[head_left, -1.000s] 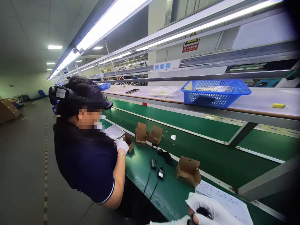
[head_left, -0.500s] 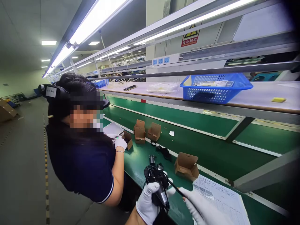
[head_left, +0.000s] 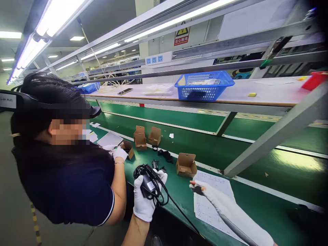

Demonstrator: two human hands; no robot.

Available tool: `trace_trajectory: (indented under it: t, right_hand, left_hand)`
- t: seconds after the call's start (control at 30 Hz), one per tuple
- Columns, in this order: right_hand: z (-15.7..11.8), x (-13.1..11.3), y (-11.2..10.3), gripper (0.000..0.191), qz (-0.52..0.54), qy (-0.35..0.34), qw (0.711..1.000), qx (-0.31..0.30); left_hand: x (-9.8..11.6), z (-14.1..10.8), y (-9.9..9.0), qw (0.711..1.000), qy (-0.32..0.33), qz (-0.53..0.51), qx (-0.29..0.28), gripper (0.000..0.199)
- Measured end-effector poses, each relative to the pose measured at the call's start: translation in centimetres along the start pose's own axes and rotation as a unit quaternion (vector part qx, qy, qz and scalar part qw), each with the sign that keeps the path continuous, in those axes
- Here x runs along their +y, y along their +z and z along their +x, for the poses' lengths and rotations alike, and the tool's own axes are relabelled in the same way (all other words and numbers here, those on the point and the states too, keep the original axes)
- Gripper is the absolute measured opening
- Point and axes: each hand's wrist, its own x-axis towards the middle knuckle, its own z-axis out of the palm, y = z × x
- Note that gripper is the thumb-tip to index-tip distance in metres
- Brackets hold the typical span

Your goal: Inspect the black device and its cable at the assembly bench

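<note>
My left hand [head_left: 146,201], in a white glove, is wrapped round a black corded device [head_left: 148,184] with a pale label. Its black cable [head_left: 179,209] is looped in a bundle at the fingers, and one length trails down to the right. My right hand [head_left: 202,191], gloved with bare fingertips, is over the printed sheet [head_left: 214,205], apart from the cable. Its thumb and forefinger are apart with nothing visible between them; the other fingers are partly hidden. Just beyond my left hand, small black parts [head_left: 155,164] lie on the green bench.
An open cardboard box [head_left: 186,165] stands behind the sheet, with more boxes [head_left: 140,141] farther left. A co-worker [head_left: 64,184] sits close on the left, gloved hands at another box. A blue basket [head_left: 205,90] rests on the shelf; a slanted metal strut [head_left: 271,131] rises at right.
The view has swung to the right. My right hand has let go of the black cable and moved away over the sheet. My left hand still holds the device, now turned differently.
</note>
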Motion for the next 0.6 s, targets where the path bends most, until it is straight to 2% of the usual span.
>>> trace_trajectory:
  t: [0.13, 0.3, 0.37, 0.43, 0.53, 0.6]
  right_hand:
    - [0.2, -0.4, 0.4, 0.069, 0.066, 0.036, 0.997, -0.018]
    - [-0.7, -3.3, 3.2, 0.078, 0.199, 0.066, 0.974, -0.092]
    - [-1.0, -4.4, 4.2, 0.080, 0.215, 0.069, 0.966, -0.121]
    - [-1.4, -5.1, 4.9, 0.077, 0.176, 0.068, 0.970, -0.155]
    - [-2.2, -5.6, 5.3, 0.069, 0.031, 0.086, 0.973, -0.212]
    - [-2.5, -5.7, 5.6, 0.064, -0.058, 0.071, 0.973, -0.211]
  left_hand:
    - [0.1, 0.1, 0.6, 1.000, 0.006, 0.003, -0.006, 0.042]
    - [-0.1, 0.4, 1.8, 1.000, -0.023, -0.009, 0.001, 0.040]
    - [-0.2, 0.7, 2.1, 1.000, -0.023, -0.014, 0.013, 0.040]
    - [-0.4, 1.0, 2.1, 0.999, -0.008, -0.008, 0.031, 0.037]
    - [-0.5, 1.5, 1.8, 0.998, 0.021, 0.027, 0.060, 0.031]
    - [-0.5, 1.8, 1.6, 0.996, 0.030, 0.049, 0.070, 0.029]
